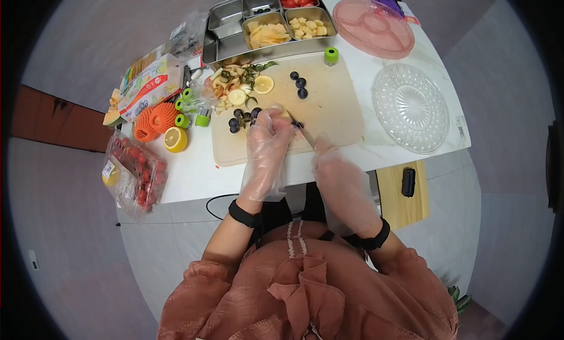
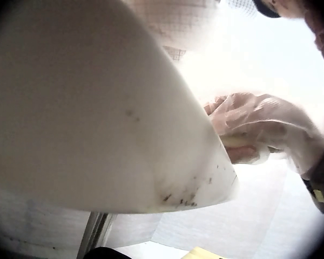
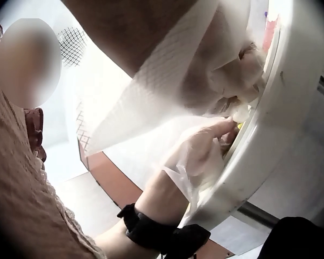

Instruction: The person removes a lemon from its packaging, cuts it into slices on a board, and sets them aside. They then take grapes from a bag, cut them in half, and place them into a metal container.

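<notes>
In the head view my gloved right hand (image 1: pixel 343 184) grips a knife (image 1: pixel 309 138), its blade slanting up-left over the cutting board (image 1: pixel 346 114). A dark blueberry (image 1: pixel 298 124) lies against the blade, where the bent fingertips of my gloved left hand (image 1: pixel 269 155) pinch it; the contact is partly hidden. Other blueberries (image 1: pixel 234 123) sit left of that hand, and several more (image 1: pixel 301 82) farther up the board. The left wrist view shows my right hand (image 2: pixel 259 124) beyond the table edge; the right wrist view shows my left hand (image 3: pixel 200 145) beside my right hand (image 3: pixel 218 70).
A metal tray (image 1: pixel 226 48) of cut fruit stands behind the board. Lemon slices (image 1: pixel 264 84) and peelings lie at its upper left. A clear plate (image 1: pixel 411 108) and pink divided dish (image 1: pixel 374 28) are at right. Packaged red fruit (image 1: pixel 141 172) and a halved lemon (image 1: pixel 175 139) are at left.
</notes>
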Motion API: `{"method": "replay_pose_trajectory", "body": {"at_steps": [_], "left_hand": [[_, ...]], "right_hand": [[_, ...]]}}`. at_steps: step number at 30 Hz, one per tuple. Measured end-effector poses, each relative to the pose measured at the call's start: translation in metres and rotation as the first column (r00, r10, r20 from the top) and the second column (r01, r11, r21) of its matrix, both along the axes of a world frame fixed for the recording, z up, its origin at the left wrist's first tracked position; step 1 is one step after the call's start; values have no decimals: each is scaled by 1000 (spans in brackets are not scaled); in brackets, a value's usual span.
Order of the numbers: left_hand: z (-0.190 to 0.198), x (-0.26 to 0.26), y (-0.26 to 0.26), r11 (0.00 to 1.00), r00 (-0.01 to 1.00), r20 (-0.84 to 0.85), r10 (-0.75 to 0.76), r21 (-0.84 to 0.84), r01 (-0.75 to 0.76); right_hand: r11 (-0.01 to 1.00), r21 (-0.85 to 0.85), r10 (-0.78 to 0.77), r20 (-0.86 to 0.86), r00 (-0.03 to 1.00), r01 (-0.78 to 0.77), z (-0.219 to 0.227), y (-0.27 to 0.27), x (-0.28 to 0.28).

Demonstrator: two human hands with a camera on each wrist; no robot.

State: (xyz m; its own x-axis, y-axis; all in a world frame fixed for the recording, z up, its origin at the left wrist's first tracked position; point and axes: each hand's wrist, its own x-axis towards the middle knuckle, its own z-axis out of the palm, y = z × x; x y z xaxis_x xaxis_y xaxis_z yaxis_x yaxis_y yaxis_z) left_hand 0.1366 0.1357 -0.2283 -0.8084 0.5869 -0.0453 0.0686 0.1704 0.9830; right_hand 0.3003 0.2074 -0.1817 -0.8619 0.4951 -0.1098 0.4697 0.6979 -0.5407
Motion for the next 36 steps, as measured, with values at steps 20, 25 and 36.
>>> {"method": "replay_pose_trajectory", "body": {"at_steps": [20, 25, 36], "left_hand": [[13, 8, 1, 981, 982, 188, -13, 193, -24], [8, 6, 2, 978, 980, 194, 31, 198, -71], [6, -5, 0, 967, 959, 283, -8, 247, -65]], "right_hand": [[996, 31, -80, -69, 994, 82, -6, 0, -6], [996, -18, -90, -56, 994, 89, 7, -5, -8], [986, 132, -99, -35, 995, 102, 7, -4, -13]]}}
